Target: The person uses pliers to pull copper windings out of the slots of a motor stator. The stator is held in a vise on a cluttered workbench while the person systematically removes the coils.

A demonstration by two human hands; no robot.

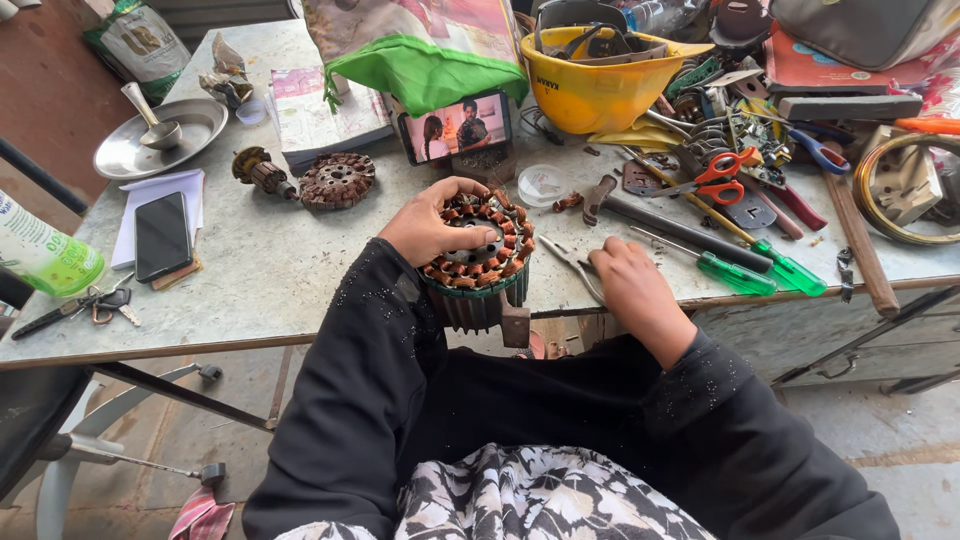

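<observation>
My left hand (432, 224) grips a round motor stator (487, 255) with copper windings, holding it at the table's front edge, thumb across its centre. My right hand (630, 285) rests on the table edge beside it, fingers on the handles of small metal pliers (570, 258). Whether it grips them I cannot tell. Both arms wear black sleeves.
Two green-handled screwdrivers (760, 270) and a hammer (650, 215) lie right of my hand, orange scissors (715, 180) behind. A yellow helmet (600, 90), a propped phone (455, 128), another stator (337, 180) and rotor (258, 170) stand further back. A dark phone (160, 235), keys (100, 305) and a steel plate (160, 140) lie left.
</observation>
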